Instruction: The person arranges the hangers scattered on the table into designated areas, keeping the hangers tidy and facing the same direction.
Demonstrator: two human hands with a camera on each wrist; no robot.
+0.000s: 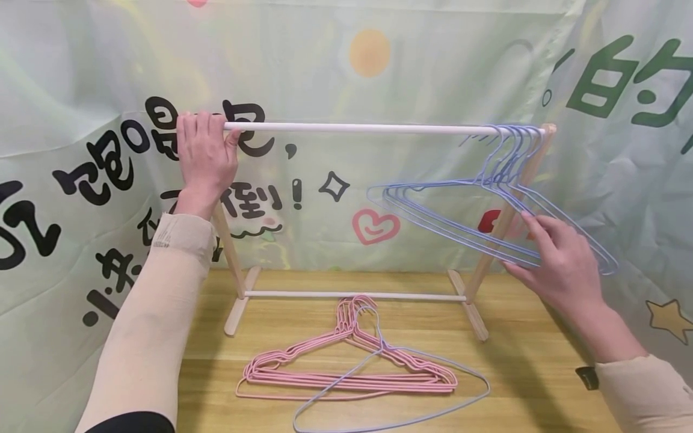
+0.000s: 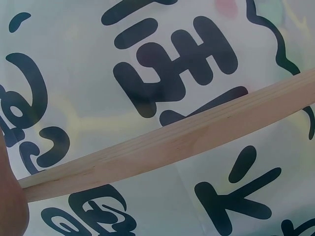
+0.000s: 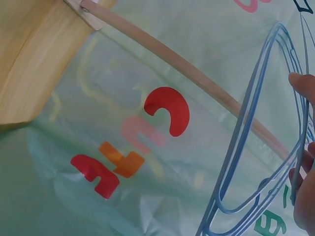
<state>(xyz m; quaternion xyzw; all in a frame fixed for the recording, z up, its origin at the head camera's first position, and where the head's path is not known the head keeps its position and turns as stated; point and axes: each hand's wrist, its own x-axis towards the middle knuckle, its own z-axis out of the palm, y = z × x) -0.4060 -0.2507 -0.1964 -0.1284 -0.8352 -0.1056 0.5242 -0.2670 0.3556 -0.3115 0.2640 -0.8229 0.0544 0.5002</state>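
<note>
L hand [image 1: 206,150] gripped the L end of the white top rail [image 1: 357,128] of a clothes rack: four fingers side by side over it, thumb apart from them & just under the rail. R hand [image 1: 565,258] pinched some of the blue wire hangers [image 1: 500,179] at the shoulder & lower bar, b/w thumb & fingers; couldn't tell exactly how many. Those hung by their hooks in a bunch at the R end of the top rail, next to the R wooden post [image 1: 480,276], tilted so the L tips pointed away from R hand.

On the worktop [image 1: 536,385], in front of the rack, lay a stack of pink hangers [image 1: 379,379], hooks twd the white lower rail [image 1: 303,294]. A single blue hanger [image 1: 381,347] lay across the stack, partly on top, its lower loop out past the near edge.

L wooden post [image 1: 228,252] ran from below L hand down to a flat wooden foot [image 1: 235,316]; R post had a similar one. Behind stood a pale green cloth backdrop [image 1: 303,72] w/ printed chars, an orange dot & a pink heart outline. Both forearms had beige sleeves [image 1: 146,319].
</note>
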